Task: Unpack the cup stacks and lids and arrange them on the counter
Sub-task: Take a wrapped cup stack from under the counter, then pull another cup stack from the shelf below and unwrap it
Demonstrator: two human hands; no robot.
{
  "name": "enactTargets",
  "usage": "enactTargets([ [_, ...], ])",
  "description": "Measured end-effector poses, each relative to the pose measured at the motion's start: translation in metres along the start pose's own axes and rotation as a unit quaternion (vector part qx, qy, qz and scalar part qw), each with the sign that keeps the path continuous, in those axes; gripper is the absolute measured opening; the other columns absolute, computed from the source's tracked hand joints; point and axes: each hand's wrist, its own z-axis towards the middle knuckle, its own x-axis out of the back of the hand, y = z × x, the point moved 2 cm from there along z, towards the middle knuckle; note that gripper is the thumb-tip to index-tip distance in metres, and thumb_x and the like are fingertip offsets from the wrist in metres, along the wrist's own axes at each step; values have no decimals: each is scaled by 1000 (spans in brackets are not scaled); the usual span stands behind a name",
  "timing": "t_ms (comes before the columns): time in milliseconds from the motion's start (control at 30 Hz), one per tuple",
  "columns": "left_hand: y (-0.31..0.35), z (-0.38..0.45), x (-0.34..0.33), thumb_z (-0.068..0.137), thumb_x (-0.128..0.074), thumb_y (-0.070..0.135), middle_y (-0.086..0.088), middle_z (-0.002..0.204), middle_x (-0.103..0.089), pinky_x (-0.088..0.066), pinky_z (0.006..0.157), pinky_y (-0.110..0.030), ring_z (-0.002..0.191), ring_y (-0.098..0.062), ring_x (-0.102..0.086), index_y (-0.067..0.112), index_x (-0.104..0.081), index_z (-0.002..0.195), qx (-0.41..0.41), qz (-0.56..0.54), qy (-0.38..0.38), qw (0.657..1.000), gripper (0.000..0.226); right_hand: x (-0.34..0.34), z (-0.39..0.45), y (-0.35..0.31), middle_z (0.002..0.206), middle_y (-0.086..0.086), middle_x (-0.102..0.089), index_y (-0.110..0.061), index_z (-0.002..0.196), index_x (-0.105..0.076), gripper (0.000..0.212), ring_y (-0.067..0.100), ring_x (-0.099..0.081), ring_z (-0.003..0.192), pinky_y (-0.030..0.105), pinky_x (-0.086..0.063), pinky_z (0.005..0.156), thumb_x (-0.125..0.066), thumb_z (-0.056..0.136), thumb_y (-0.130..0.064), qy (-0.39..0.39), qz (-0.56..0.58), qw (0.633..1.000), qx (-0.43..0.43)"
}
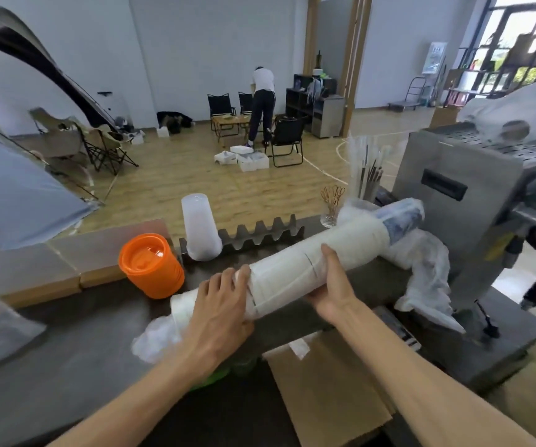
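Note:
A long stack of white paper cups, partly sleeved in clear plastic, lies slanted above the dark counter. My left hand grips its near end over the bunched plastic wrap. My right hand holds the middle of the stack from the right, thumb on top. The far end shows blue-printed cups still in plastic. A stack of orange lids and an upside-down stack of frosted clear cups stand on the counter behind.
A dark zigzag cup rack runs along the counter's back. A steel sealing machine with crumpled plastic stands right. A glass of straws and a small glass of picks are beside it. Cardboard lies below. A person stands far off.

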Motion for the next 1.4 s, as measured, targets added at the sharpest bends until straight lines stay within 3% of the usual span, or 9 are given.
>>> enactTargets([
  [233, -35, -42, -2, 67, -79, 34, -9, 144, -47, -38, 111, -48, 131, -30, -45, 15, -34, 147, 71, 74, -24, 994, 94, -15, -24, 44, 131, 20, -53, -25, 134, -37, 55, 40, -58, 117, 62, -52, 97, -71, 91, -32, -4, -18, 997, -75],
  [467, -36, -43, -7, 81, -62, 4, -20, 150, -40, -30, 118, -56, 139, -42, -37, 8, -38, 146, 85, 104, 9, 991, 70, -5, -22, 44, 108, 14, -68, -16, 127, -47, 32, 30, -70, 101, 44, -62, 83, -61, 100, -26, 18, -180, 983, -42],
  [533, -31, -43, -9, 84, -59, 3, -22, 153, -36, -26, 119, -56, 143, -44, -33, 6, -35, 149, 87, 100, 7, 991, 69, -2, -18, 38, 112, 12, -67, -13, 133, -49, 39, 26, -70, 99, 38, -63, 76, -64, 98, -23, 38, -245, 969, -24],
  [633, -24, -42, -9, 86, -55, 2, -21, 155, -34, -23, 121, -55, 145, -43, -29, 8, -34, 150, 77, 96, 9, 992, 68, -2, -16, 34, 118, 11, -65, -13, 132, -52, 36, 23, -69, 100, 36, -63, 78, -63, 98, -19, 40, -304, 952, 3],
  [900, -14, -39, -8, 91, -53, 8, -14, 162, -22, -14, 125, -51, 151, -35, -17, 13, -22, 154, 60, 74, 3, 995, 71, -4, -16, 33, 113, 9, -67, -14, 120, -56, 26, 20, -71, 93, 30, -63, 72, -66, 96, -19, 51, -365, 929, 45],
  [967, -12, -40, -7, 90, -54, 7, -14, 162, -23, -13, 125, -49, 151, -35, -19, 14, -24, 154, 58, 61, 13, 996, 72, -3, -18, 33, 110, 8, -68, -16, 115, -58, 23, 18, -71, 89, 29, -62, 71, -68, 95, -20, 67, -419, 901, 89],
  [1067, -5, -49, -2, 86, -58, 5, -14, 159, -31, -21, 123, -47, 147, -34, -28, 14, -28, 153, 45, 42, 33, 998, 74, -9, -27, 35, 105, 4, -68, -18, 110, -59, 24, 17, -68, 89, 28, -58, 74, -71, 91, -26, 54, -534, 822, 188],
  [1233, -7, -89, 9, 83, -66, 13, -10, 147, -44, -38, 113, -43, 132, -28, -44, 14, -40, 145, 18, 19, 42, 999, 67, -39, -61, 70, 95, -7, -66, -20, 109, -61, 25, 10, -64, 87, 29, -56, 78, -70, 92, -36, -54, -645, 701, 299],
  [1400, -47, -155, 23, 83, -66, 17, -7, 131, -56, -46, 99, -40, 117, -27, -55, 15, -54, 133, 74, 43, 26, 996, 52, -83, -100, 143, 94, -8, -66, -23, 100, -63, 16, 11, -64, 86, 39, -58, 80, -68, 92, -36, -164, -679, 635, 329],
])
